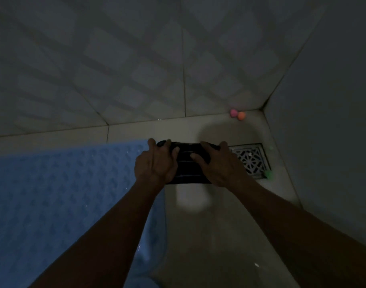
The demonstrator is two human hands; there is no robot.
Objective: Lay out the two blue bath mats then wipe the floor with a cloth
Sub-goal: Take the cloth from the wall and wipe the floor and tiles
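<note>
Bare floor (209,235) open below hands; walls (333,121) close ahead and right; mat (63,194) left.

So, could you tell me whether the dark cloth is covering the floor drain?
No, the dark cloth, pressed down by the left hand and right hand, lies left of the uncovered floor drain.

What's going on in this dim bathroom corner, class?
A person presses a dark cloth onto the tiled floor with both the left hand and the right hand. A blue mat already lies flat on the left. A metal drain sits just right of the cloth, and two small coloured balls rest in the corner.
</note>
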